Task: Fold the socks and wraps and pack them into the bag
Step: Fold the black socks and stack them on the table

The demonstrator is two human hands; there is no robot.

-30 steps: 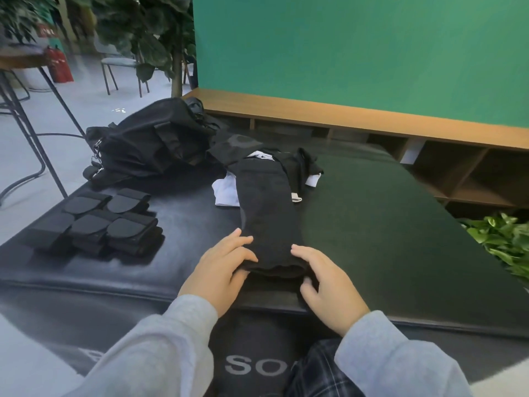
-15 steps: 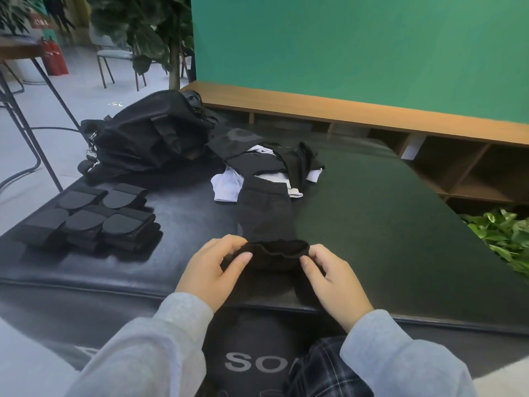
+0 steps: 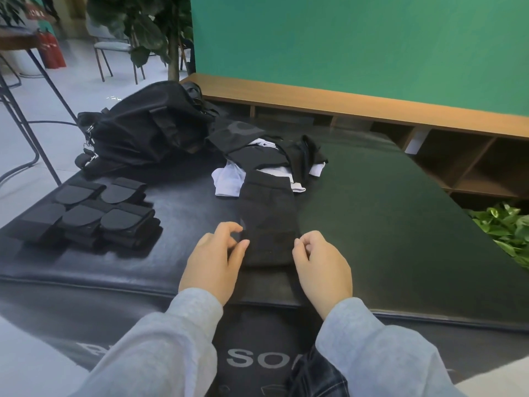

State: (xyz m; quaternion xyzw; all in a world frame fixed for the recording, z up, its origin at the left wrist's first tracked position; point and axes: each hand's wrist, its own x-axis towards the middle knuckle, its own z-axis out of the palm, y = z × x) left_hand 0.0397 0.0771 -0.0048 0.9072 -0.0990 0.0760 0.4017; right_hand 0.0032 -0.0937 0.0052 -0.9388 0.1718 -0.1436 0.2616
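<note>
Sock-folding step: the left hand [image 3: 213,263] and right hand [image 3: 320,265] flank the sock [image 3: 269,224], fingers loosely curled, gripping nothing. Next probably calls for another fold.

Far across the back, a green wall [image 3: 357,41], with a low wooden shelf unit [image 3: 372,106] of open cubbies beneath. Far left, a potted tree [image 3: 148,27], a metal chair [image 3: 114,50], a red fire extinguisher [image 3: 51,50] and a black-legged table [image 3: 17,44] on a pale floor [image 3: 43,90]. At the right edge, leafy green plants [image 3: 506,227].
</note>
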